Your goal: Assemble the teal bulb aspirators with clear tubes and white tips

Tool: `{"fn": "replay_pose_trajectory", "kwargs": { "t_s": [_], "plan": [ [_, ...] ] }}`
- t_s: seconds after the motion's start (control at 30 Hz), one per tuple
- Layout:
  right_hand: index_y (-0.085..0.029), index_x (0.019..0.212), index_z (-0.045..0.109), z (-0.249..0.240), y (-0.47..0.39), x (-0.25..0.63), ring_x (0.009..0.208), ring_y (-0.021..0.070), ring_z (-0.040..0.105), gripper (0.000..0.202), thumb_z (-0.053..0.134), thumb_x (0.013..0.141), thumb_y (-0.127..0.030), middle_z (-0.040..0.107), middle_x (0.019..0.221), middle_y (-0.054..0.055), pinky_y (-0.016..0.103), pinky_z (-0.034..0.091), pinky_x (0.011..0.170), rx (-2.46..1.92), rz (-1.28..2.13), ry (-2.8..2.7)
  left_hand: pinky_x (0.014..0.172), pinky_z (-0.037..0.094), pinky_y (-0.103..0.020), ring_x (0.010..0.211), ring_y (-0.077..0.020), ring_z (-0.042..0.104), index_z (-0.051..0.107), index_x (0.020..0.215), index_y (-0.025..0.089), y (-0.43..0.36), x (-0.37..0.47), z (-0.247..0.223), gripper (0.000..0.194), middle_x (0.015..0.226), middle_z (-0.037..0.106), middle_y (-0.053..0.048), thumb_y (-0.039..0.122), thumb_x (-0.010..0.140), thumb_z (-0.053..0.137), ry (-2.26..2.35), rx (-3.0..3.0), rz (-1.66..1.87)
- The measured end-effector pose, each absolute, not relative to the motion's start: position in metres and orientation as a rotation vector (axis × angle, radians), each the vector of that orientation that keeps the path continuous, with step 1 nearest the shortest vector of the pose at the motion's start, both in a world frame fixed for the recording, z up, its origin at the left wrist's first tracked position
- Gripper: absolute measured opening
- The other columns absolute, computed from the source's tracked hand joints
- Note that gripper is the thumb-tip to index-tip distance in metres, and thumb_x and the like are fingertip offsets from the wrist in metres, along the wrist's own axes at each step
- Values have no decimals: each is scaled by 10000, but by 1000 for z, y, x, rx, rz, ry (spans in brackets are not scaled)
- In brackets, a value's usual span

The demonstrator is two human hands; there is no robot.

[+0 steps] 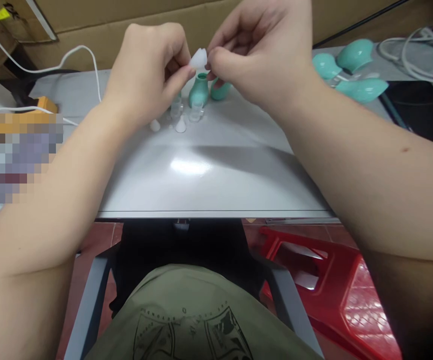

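Observation:
A small white, translucent, petal-like piece [198, 58] is held up over the table between my hands. My left hand [156, 65] pinches its left side between thumb and fingers. At its right edge, my right hand [242, 55] has its thumb and fingertips closed on it. Just below stands a turquoise vase-shaped part [198, 94] with an open neck. A second turquoise part [221, 91] sits to its right, partly behind my right hand. Nearer to me are small clear cups [195, 113] and white cones [180, 124]. My left hand partly hides some of these.
At the right lie glossy turquoise shells [355, 55], a dark tablet-like slab [422, 112] and coiled white cables [407, 55]. A white cord [83, 48] crosses at the left near an orange object [46, 104]. Cardboard [133, 20] backs the grey table [156, 192]. A red stool [332, 285] is below.

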State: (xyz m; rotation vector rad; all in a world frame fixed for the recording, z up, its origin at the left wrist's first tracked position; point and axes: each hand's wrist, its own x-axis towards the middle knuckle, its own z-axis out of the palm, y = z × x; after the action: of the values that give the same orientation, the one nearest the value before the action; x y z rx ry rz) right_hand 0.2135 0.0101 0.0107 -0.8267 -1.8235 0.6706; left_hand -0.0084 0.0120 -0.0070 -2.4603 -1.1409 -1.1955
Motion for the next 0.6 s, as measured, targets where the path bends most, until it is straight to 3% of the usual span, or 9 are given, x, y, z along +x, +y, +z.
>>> {"fn": "replay_pose_trajectory", "kwargs": {
  "t_s": [0.07, 0.23, 0.43, 0.6],
  "plan": [
    [-104, 790, 767, 15, 9, 218, 628, 51, 715, 348, 553, 872, 157, 701, 684, -53, 66, 529, 531, -817, 722, -1826, 750, 524, -448, 781, -249, 707, 717, 883, 267, 8, -11, -2, 114, 895, 791, -14, 220, 871, 821, -1121, -2463, -1221],
    [-75, 869, 828, 24, 9, 235, 603, 113, 741, 335, 677, 864, 224, 763, 691, -5, 156, 658, 592, -819, 994, -1961, 782, 573, -457, 803, -268, 751, 754, 935, 276, -6, -13, 13, 69, 915, 811, -25, 336, 903, 765, -1001, -2573, -1121],
    [-150, 840, 879, 31, 14, 251, 602, 92, 737, 360, 772, 876, 191, 766, 686, -14, 109, 574, 567, -1053, 991, -2299, 726, 551, -454, 707, -285, 736, 754, 845, 308, -19, -4, 17, 109, 810, 805, -32, 395, 850, 688, -820, -2846, -946],
    [-198, 870, 880, 22, 24, 248, 568, 17, 658, 235, 832, 876, 32, 745, 679, -91, 86, 449, 558, -1158, 746, -2664, 761, 515, -501, 713, -305, 683, 776, 827, 340, -18, -2, 12, 133, 808, 783, -50, 456, 839, 711, -891, -2969, -843]
  ]
}}
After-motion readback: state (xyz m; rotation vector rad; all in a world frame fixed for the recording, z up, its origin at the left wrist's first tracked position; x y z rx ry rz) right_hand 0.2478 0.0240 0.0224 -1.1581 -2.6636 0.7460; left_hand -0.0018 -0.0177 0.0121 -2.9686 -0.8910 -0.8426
